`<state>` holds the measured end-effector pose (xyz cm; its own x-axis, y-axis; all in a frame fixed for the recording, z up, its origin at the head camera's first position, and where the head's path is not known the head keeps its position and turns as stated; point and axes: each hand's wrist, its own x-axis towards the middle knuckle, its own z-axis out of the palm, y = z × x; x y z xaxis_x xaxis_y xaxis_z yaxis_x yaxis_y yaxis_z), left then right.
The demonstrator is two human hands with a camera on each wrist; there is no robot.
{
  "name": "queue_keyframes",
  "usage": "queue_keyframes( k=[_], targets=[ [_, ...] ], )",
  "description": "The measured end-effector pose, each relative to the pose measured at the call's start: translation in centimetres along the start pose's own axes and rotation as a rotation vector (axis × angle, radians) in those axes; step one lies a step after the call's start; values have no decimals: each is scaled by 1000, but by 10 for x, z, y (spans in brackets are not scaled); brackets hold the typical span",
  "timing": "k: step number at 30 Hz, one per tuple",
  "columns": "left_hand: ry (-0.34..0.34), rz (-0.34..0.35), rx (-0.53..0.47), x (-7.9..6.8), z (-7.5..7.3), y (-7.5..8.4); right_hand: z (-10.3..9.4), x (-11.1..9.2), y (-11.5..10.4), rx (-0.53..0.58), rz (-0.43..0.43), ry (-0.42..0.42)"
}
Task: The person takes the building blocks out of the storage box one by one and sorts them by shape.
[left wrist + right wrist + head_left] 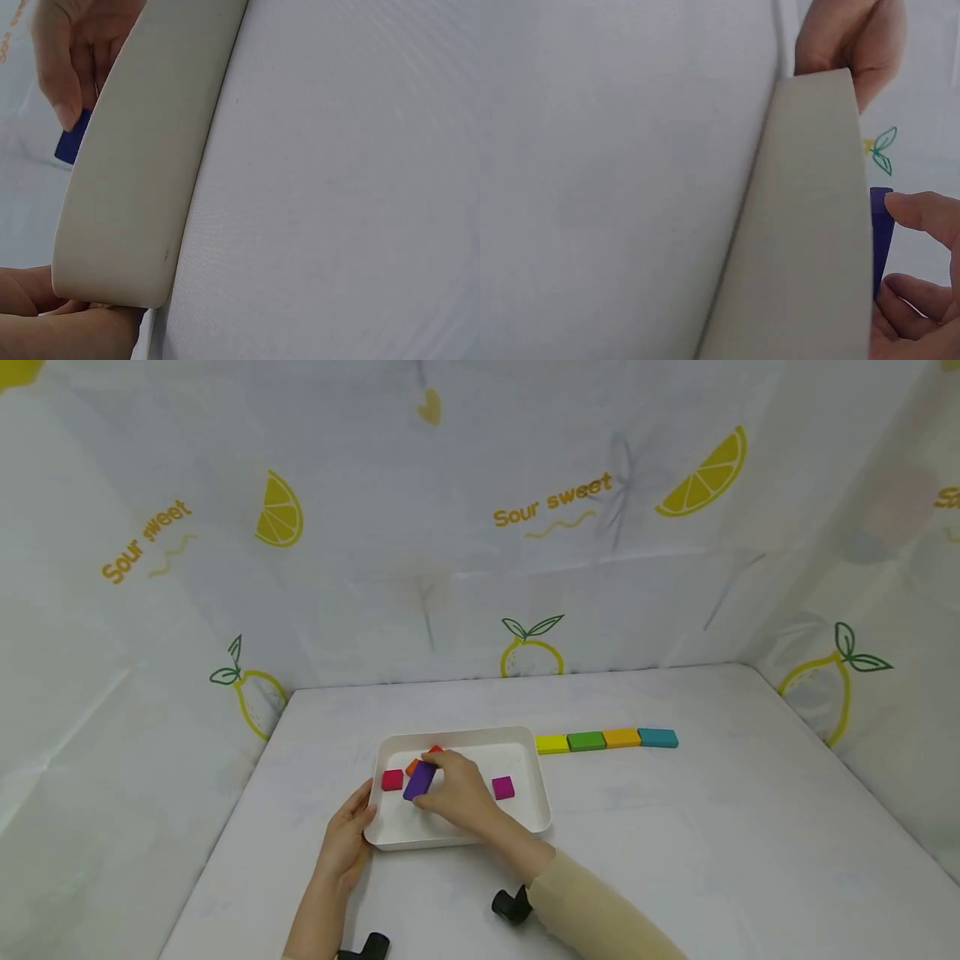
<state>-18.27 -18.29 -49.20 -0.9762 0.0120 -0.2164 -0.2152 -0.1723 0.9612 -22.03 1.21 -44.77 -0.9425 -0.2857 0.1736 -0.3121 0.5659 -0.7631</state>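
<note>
My right hand [461, 793] pinches a purple rectangular block [420, 781] between thumb and fingers, above the floor of a shallow white tray [450, 842]. In the right wrist view the purple block [881, 232] shows partly behind the tray wall. At the tray's left side my left hand [348, 839] holds the edge, its thumb near the front corner. Inside the tray lie a red block [392, 780] and a magenta block [503, 787]. An orange block [412, 767] and another red block [436, 749] are partly hidden by the right hand and the purple block.
A row runs rightward from the tray's back right side: a yellow block [552, 744], a green block [586, 742], an orange-yellow block [622, 738] and a blue block [658, 738]. White cloth covers the table [712, 827]. Lemon-printed sheets [420, 568] hang around it.
</note>
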Motion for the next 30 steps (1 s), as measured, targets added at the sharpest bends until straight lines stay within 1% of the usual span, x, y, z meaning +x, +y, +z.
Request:
queue_keyframes(
  k=[4, 8, 10, 14, 18, 22, 30],
  targets=[
    [11, -20, 14, 0, 1, 0, -27, -1, 7, 35, 13, 79],
    [9, -25, 30, 0, 1, 0, -55, -1, 19, 53, 56, 170],
    [10, -21, 32, 0, 0, 2, -68, 0, 26, 57, 80, 223],
    [14, -19, 29, 1, -2, 3, -91, 4, 43, 56, 97, 321],
    [16, -28, 28, 0, -4, 3, -110, 4, 62, 42, 124, 392],
    [13, -29, 25, 1, -4, 2, -126, 1, 80, 18, 183, 449],
    [16, -28, 23, 3, -2, 1, -149, -8, 113, -64, 287, 521]
  ],
)
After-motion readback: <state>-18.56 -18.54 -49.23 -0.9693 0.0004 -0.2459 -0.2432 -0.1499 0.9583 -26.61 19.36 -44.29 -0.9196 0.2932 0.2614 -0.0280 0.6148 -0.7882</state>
